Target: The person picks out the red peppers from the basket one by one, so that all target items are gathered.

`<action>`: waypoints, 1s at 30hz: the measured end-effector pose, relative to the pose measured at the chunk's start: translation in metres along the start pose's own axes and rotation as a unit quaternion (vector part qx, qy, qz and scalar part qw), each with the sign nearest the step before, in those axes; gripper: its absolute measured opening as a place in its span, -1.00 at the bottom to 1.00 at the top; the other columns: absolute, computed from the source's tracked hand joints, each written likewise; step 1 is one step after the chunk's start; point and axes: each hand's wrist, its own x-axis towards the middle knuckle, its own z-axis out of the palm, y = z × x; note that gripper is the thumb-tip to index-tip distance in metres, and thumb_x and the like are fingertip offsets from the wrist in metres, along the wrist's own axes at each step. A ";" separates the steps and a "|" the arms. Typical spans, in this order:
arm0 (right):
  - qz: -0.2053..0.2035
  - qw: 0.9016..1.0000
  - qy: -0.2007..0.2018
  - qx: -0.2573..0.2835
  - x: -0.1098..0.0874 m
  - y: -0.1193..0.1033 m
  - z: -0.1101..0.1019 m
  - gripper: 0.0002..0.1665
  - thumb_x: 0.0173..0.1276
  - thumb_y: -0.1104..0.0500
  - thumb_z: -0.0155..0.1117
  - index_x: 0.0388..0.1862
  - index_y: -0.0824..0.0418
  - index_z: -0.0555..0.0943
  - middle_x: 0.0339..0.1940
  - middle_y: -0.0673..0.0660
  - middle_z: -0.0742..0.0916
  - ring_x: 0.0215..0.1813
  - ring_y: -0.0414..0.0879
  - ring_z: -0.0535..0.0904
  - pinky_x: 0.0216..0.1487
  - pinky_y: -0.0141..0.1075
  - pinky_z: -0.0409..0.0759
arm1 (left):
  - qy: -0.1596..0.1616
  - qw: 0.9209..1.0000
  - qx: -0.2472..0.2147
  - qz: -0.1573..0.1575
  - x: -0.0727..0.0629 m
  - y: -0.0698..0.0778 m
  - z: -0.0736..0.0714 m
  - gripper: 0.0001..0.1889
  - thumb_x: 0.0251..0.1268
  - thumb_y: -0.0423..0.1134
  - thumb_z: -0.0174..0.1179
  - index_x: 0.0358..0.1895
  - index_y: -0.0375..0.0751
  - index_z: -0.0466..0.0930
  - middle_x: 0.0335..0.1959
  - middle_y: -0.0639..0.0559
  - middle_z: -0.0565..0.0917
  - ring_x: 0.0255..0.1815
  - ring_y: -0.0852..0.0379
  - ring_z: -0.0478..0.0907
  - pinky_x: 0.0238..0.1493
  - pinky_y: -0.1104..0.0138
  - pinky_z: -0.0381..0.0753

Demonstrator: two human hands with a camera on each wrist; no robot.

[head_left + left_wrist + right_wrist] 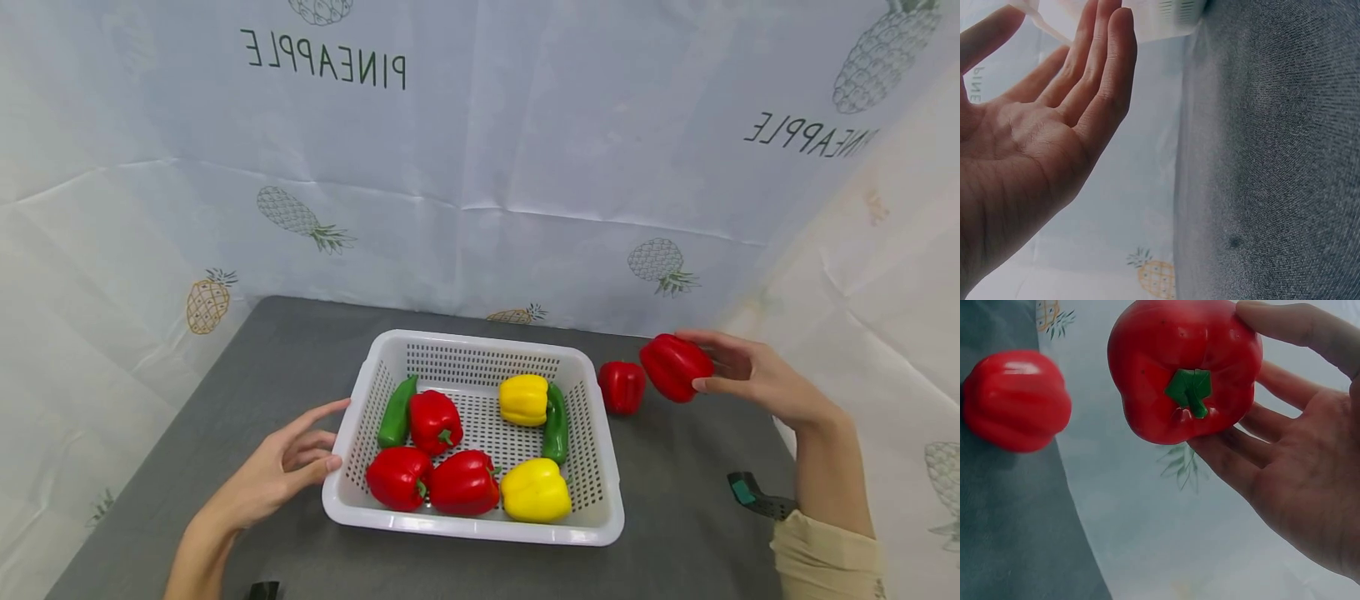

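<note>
In the head view my right hand [757, 375] holds a red bell pepper [677, 367] above the table, to the right of the white basket [551, 536]. The right wrist view shows the thumb and fingers around this bell pepper [1185, 337], its green stem facing the camera. A second red bell pepper [622, 387] rests on the table between the basket and that hand. At the basket's left rim, my left hand [281, 462] has its thumb and index fingertips at the edge. Its fingers look mostly straight in the left wrist view, near the basket [1169, 22].
Inside the basket lie red bell peppers [435, 422], yellow bell peppers [535, 490] and green chili peppers [398, 412]. A dark grey cloth [675, 500] covers the table. Behind and beside it hangs a white pineapple-print curtain [525, 167].
</note>
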 end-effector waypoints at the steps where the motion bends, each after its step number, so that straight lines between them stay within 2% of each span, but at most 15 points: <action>1: 0.006 1.000 -0.001 -0.002 0.000 0.003 0.000 -0.25 0.54 0.30 0.37 0.65 0.20 0.40 0.38 -0.30 0.65 0.26 -0.43 0.67 0.04 -0.36 0.80 | 0.000 1.000 0.000 0.001 0.000 0.000 0.000 -0.18 0.56 -0.27 0.30 0.75 -0.19 0.10 0.25 -0.36 0.73 0.06 0.33 0.76 0.01 0.39 0.81; 6: 0.037 0.999 0.003 0.003 -0.002 0.016 0.002 -0.26 0.54 0.24 0.39 0.63 0.19 0.42 0.34 -0.34 0.66 0.24 -0.45 0.67 0.05 -0.35 0.80 | 0.000 1.000 -0.002 0.000 -0.001 0.000 0.000 -0.18 0.56 -0.27 0.30 0.75 -0.19 0.10 0.25 -0.37 0.72 0.06 0.32 0.77 0.01 0.37 0.82; 13: 0.034 0.999 0.005 0.010 -0.002 0.036 0.005 -0.29 0.51 0.24 0.39 0.60 0.21 0.44 0.33 -0.30 0.65 0.22 -0.41 0.66 0.00 -0.28 0.83 | 0.004 1.000 -0.006 -0.011 -0.001 0.002 0.001 -0.19 0.55 -0.26 0.33 0.74 -0.18 0.13 0.23 -0.35 0.74 0.06 0.30 0.77 0.02 0.34 0.83; 16: 0.037 0.999 0.006 0.014 -0.002 0.043 0.006 -0.28 0.49 0.26 0.40 0.58 0.23 0.44 0.31 -0.29 0.66 0.21 -0.40 0.66 -0.01 -0.25 0.84 | 0.001 1.000 -0.007 -0.003 -0.001 0.001 0.001 -0.19 0.56 -0.28 0.31 0.74 -0.21 0.11 0.23 -0.38 0.73 0.06 0.30 0.78 0.01 0.35 0.83; 20: 0.051 0.999 0.005 0.008 -0.005 0.052 0.007 -0.25 0.47 0.24 0.43 0.59 0.24 0.43 0.28 -0.34 0.65 0.19 -0.46 0.63 -0.01 -0.27 0.83 | -0.004 1.000 -0.013 0.011 -0.002 -0.001 0.000 -0.19 0.56 -0.32 0.30 0.74 -0.24 0.09 0.23 -0.42 0.71 0.05 0.30 0.78 -0.01 0.36 0.83; 23: 0.065 0.998 0.001 0.004 -0.008 0.058 0.007 -0.24 0.48 0.21 0.43 0.60 0.22 0.42 0.29 -0.38 0.63 0.20 -0.51 0.61 0.01 -0.30 0.81 | -0.002 1.000 -0.014 0.010 -0.002 -0.002 0.000 -0.19 0.56 -0.31 0.30 0.74 -0.22 0.10 0.25 -0.42 0.71 0.05 0.32 0.77 -0.01 0.36 0.83; 30: 0.078 0.997 -0.005 -0.003 -0.009 0.074 0.007 -0.19 0.40 0.17 0.49 0.59 0.20 0.44 0.27 -0.39 0.62 0.19 -0.48 0.61 0.02 -0.31 0.79 | 0.003 1.000 -0.005 -0.001 -0.001 0.000 0.000 -0.19 0.55 -0.29 0.32 0.74 -0.20 0.12 0.26 -0.38 0.72 0.06 0.33 0.76 0.00 0.37 0.81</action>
